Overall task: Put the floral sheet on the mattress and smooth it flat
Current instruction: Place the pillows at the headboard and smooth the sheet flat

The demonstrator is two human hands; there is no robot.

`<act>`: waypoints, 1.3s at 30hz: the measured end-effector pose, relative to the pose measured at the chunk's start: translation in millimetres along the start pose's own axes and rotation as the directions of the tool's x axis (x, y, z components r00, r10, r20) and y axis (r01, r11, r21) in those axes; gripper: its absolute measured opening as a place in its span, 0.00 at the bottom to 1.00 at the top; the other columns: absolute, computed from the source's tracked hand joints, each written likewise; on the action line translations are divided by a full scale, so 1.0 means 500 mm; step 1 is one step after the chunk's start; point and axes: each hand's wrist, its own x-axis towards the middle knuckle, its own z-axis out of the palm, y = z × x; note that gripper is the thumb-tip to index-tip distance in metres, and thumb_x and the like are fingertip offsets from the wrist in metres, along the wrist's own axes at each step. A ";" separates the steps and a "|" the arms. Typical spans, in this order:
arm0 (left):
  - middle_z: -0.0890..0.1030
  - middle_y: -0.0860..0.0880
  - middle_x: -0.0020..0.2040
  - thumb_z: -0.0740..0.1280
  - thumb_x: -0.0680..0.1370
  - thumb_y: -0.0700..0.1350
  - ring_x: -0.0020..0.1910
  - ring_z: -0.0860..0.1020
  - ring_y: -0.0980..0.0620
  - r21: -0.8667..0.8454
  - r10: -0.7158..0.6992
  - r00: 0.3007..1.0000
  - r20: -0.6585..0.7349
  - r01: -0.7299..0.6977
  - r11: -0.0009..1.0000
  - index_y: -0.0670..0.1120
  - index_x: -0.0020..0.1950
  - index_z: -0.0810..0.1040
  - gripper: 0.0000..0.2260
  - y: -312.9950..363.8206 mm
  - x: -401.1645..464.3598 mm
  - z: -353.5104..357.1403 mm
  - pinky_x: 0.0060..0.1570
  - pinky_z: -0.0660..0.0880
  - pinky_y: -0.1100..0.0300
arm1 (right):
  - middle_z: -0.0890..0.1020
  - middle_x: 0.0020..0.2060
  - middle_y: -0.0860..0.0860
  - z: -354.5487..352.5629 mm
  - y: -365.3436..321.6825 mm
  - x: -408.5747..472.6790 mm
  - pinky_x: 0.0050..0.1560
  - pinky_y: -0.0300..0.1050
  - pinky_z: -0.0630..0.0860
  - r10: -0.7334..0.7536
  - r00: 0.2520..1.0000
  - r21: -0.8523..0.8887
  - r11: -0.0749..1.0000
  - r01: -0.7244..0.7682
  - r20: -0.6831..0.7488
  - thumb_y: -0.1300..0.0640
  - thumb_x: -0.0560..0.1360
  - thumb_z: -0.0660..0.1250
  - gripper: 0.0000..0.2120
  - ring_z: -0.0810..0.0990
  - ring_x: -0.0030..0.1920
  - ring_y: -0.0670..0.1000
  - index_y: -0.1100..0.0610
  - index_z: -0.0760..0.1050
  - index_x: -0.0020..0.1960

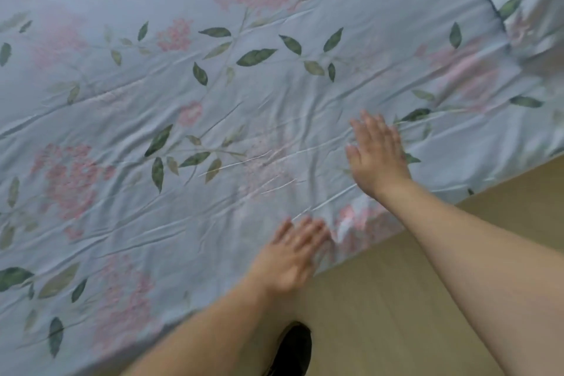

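Observation:
The floral sheet (232,94), pale blue with pink blossoms and green leaves, lies spread over the mattress and fills most of the view. Fine creases run across its middle and near edge. My left hand (288,256) lies flat with straight fingers on the sheet at the near edge of the bed. My right hand (377,156) presses flat on the sheet farther in and to the right, fingers spread. The mattress itself is hidden under the sheet.
A light wooden floor (396,299) runs along the near side of the bed. A dark shoe (293,348) stands on it below my left forearm. At the top right, bunched floral fabric (512,12) lies folded near the bed's end.

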 end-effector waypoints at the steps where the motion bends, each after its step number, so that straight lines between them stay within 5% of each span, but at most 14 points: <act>1: 0.65 0.44 0.76 0.55 0.78 0.53 0.75 0.65 0.42 -0.006 -0.069 0.993 -0.097 0.069 0.998 0.44 0.76 0.65 0.28 -0.045 0.040 -0.026 0.75 0.45 0.48 | 0.47 0.79 0.49 -0.008 -0.007 0.054 0.76 0.52 0.38 -0.021 0.999 -0.025 0.999 0.022 0.041 0.44 0.79 0.43 0.30 0.44 0.78 0.51 0.51 0.50 0.79; 5: 0.49 0.47 0.81 0.47 0.82 0.58 0.79 0.45 0.47 -0.036 -0.554 0.785 -0.277 0.568 0.822 0.47 0.81 0.50 0.29 -0.306 0.221 -0.208 0.75 0.34 0.48 | 0.37 0.78 0.48 0.048 0.068 0.095 0.75 0.54 0.33 0.041 0.973 -0.112 0.994 -0.015 0.225 0.40 0.81 0.42 0.30 0.36 0.77 0.50 0.47 0.37 0.79; 8: 0.43 0.48 0.81 0.45 0.82 0.60 0.79 0.39 0.47 -0.060 -0.667 0.725 -0.172 0.668 0.742 0.49 0.81 0.43 0.30 -0.371 0.402 -0.280 0.75 0.36 0.43 | 0.24 0.72 0.48 0.101 0.194 -0.054 0.73 0.52 0.29 0.109 0.920 -0.179 0.983 -0.043 0.377 0.28 0.68 0.25 0.39 0.25 0.73 0.50 0.47 0.23 0.73; 10: 0.42 0.46 0.81 0.45 0.81 0.60 0.79 0.38 0.46 -0.146 -0.700 0.699 -0.149 0.685 0.714 0.47 0.81 0.42 0.32 -0.287 0.482 -0.238 0.75 0.37 0.41 | 0.25 0.72 0.47 0.065 0.275 -0.141 0.73 0.50 0.29 -0.005 0.858 -0.134 0.987 0.085 0.514 0.28 0.69 0.26 0.38 0.28 0.74 0.47 0.44 0.24 0.74; 12: 0.42 0.44 0.80 0.47 0.80 0.59 0.78 0.38 0.45 -0.190 -0.673 0.726 -0.139 0.648 0.738 0.43 0.80 0.43 0.33 -0.122 0.505 -0.154 0.74 0.38 0.39 | 0.54 0.78 0.51 -0.005 0.352 -0.141 0.72 0.50 0.46 -0.128 0.879 -0.163 0.961 0.225 0.459 0.36 0.79 0.41 0.30 0.57 0.76 0.51 0.45 0.50 0.78; 14: 0.48 0.43 0.81 0.52 0.80 0.57 0.79 0.42 0.44 -0.241 -0.539 0.825 -0.173 0.495 0.835 0.42 0.80 0.50 0.33 0.074 0.488 -0.068 0.75 0.44 0.39 | 0.71 0.67 0.53 -0.092 0.424 -0.066 0.67 0.54 0.61 -0.061 0.942 -0.204 0.970 0.134 0.331 0.41 0.76 0.48 0.27 0.72 0.67 0.58 0.49 0.69 0.69; 18: 0.57 0.45 0.79 0.54 0.81 0.57 0.79 0.49 0.45 -0.124 -0.069 0.997 -0.038 0.064 0.990 0.43 0.79 0.59 0.30 0.267 0.418 -0.012 0.72 0.55 0.40 | 0.68 0.70 0.56 -0.183 0.467 0.182 0.67 0.56 0.63 -0.008 1.000 -0.201 0.979 0.011 0.016 0.43 0.77 0.47 0.29 0.67 0.68 0.60 0.57 0.67 0.70; 21: 0.58 0.46 0.79 0.53 0.82 0.56 0.79 0.53 0.46 -0.104 0.026 0.995 -0.096 -0.036 0.994 0.44 0.79 0.60 0.28 0.223 0.490 -0.076 0.73 0.55 0.41 | 0.51 0.79 0.51 -0.155 0.470 0.297 0.75 0.53 0.44 -0.019 0.994 -0.185 0.982 0.038 0.106 0.43 0.81 0.44 0.29 0.50 0.78 0.53 0.51 0.49 0.79; 24: 0.58 0.44 0.79 0.50 0.81 0.57 0.79 0.52 0.45 -0.103 -0.313 0.903 -0.293 0.295 0.950 0.44 0.79 0.58 0.29 0.085 0.625 -0.180 0.76 0.45 0.43 | 0.37 0.78 0.48 -0.076 0.507 0.243 0.75 0.52 0.33 0.015 0.973 -0.224 0.974 0.039 0.232 0.36 0.72 0.30 0.37 0.36 0.77 0.50 0.48 0.36 0.78; 27: 0.47 0.46 0.81 0.47 0.81 0.58 0.79 0.42 0.46 -0.153 -0.627 0.755 -0.191 0.608 0.779 0.46 0.81 0.47 0.31 -0.041 0.782 -0.264 0.76 0.38 0.43 | 0.29 0.75 0.48 -0.017 0.623 0.074 0.74 0.52 0.32 0.058 0.940 -0.180 0.984 0.004 0.337 0.34 0.73 0.24 0.34 0.28 0.75 0.49 0.48 0.25 0.75; 30: 0.43 0.45 0.81 0.48 0.80 0.60 0.79 0.39 0.45 -0.176 -0.661 0.739 -0.127 0.639 0.749 0.47 0.81 0.45 0.32 0.029 0.875 -0.239 0.75 0.38 0.40 | 0.53 0.78 0.51 -0.047 0.773 -0.080 0.72 0.54 0.45 0.013 0.945 -0.252 0.965 0.074 0.327 0.37 0.81 0.37 0.31 0.49 0.77 0.53 0.50 0.46 0.79; 34: 0.42 0.44 0.80 0.48 0.81 0.60 0.79 0.39 0.45 -0.157 -0.476 0.874 -0.103 0.458 0.875 0.42 0.80 0.47 0.33 0.356 0.852 -0.088 0.75 0.41 0.41 | 0.68 0.63 0.51 -0.195 0.930 -0.029 0.67 0.51 0.55 -0.052 0.974 -0.174 0.980 0.092 0.223 0.41 0.80 0.47 0.21 0.68 0.64 0.58 0.49 0.66 0.66; 36: 0.48 0.43 0.80 0.52 0.81 0.61 0.79 0.49 0.43 -0.119 -0.321 0.946 -0.051 0.313 0.942 0.40 0.79 0.55 0.34 0.479 0.806 -0.045 0.74 0.50 0.39 | 0.70 0.60 0.54 -0.251 0.934 0.070 0.63 0.52 0.60 -0.031 0.997 -0.130 0.991 0.041 0.077 0.44 0.76 0.52 0.20 0.71 0.60 0.60 0.53 0.69 0.62; 39: 0.54 0.46 0.80 0.51 0.82 0.61 0.79 0.53 0.45 -0.090 -0.113 0.993 0.045 0.117 0.989 0.43 0.79 0.58 0.31 0.525 0.783 -0.065 0.71 0.55 0.39 | 0.70 0.69 0.56 -0.299 0.876 0.214 0.69 0.51 0.54 -0.153 0.988 -0.077 0.985 0.155 0.039 0.45 0.77 0.50 0.25 0.65 0.70 0.57 0.55 0.68 0.69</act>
